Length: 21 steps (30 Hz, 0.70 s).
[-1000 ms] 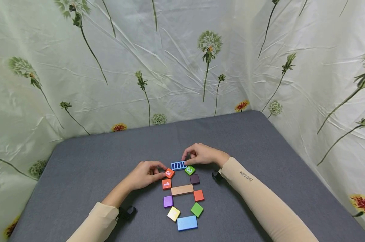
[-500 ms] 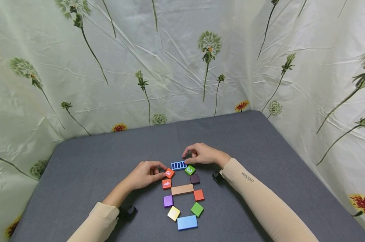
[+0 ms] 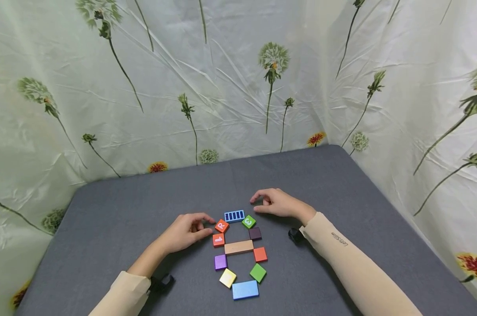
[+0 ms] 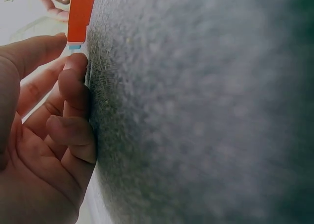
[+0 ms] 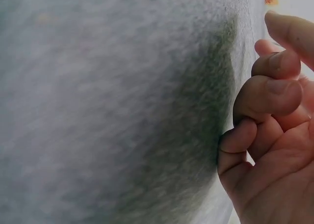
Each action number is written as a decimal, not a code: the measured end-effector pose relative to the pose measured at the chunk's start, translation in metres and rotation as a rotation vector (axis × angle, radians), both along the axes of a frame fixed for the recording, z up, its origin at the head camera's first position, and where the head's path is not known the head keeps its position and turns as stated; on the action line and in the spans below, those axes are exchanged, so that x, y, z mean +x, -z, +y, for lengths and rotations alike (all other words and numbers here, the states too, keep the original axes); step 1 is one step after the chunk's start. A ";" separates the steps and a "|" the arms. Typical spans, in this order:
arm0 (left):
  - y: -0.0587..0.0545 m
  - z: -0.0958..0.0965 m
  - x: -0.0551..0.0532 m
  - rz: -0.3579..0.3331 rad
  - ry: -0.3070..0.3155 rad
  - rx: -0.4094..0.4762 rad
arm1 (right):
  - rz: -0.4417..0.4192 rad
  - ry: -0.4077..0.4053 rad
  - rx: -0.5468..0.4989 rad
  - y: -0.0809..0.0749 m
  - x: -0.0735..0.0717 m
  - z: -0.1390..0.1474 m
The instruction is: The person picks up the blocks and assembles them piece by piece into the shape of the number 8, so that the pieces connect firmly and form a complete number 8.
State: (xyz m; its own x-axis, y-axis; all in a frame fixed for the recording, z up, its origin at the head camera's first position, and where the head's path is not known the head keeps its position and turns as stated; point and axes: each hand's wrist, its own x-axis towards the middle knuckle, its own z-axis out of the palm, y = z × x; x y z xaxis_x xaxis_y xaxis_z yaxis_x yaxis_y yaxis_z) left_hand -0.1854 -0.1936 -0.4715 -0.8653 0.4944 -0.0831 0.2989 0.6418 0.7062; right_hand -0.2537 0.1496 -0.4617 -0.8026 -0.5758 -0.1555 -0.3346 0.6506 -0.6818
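Observation:
Flat coloured blocks lie in a figure-eight outline on the table. My left hand (image 3: pixel 185 231) is just left of the orange block marked R (image 3: pixel 222 226), thumb and index apart with nothing between them. Below that one lies the orange block marked 1 (image 3: pixel 219 239). At the top sits a blue slotted block (image 3: pixel 234 216), touching or nearly touching the green block marked 3 (image 3: pixel 249 221). My right hand (image 3: pixel 279 203) hovers to the right of these two, fingers loosely bent and holding nothing. In the left wrist view an orange block (image 4: pixel 81 13) stands beyond the fingertips.
Lower in the outline are a dark block (image 3: pixel 255 233), a wooden bar (image 3: pixel 238 247), a red block (image 3: pixel 260 254), a purple block (image 3: pixel 220 262), a yellow block (image 3: pixel 227 278), a green block (image 3: pixel 258 272) and a blue block (image 3: pixel 245 290). Grey cloth covers the table (image 3: pixel 325 184).
My right hand has drawn away to the right from the blue slotted block. My left hand has let go of the block marked R and shifted slightly left. The blocks keep their layout.

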 end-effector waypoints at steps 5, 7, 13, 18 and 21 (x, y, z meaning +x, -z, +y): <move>-0.003 -0.004 0.008 0.020 -0.018 0.006 | 0.011 0.013 -0.015 -0.001 0.006 0.008; -0.005 -0.006 0.013 0.026 -0.026 0.003 | 0.013 0.011 -0.019 0.000 0.009 0.010; -0.011 -0.010 0.027 0.103 -0.077 -0.073 | 0.013 0.013 -0.026 0.001 0.020 0.021; -0.020 -0.013 0.041 0.249 -0.168 -0.153 | 0.074 0.052 -0.032 -0.005 0.030 0.031; -0.026 -0.015 0.049 0.319 -0.221 -0.173 | 0.118 0.069 -0.044 -0.010 0.036 0.036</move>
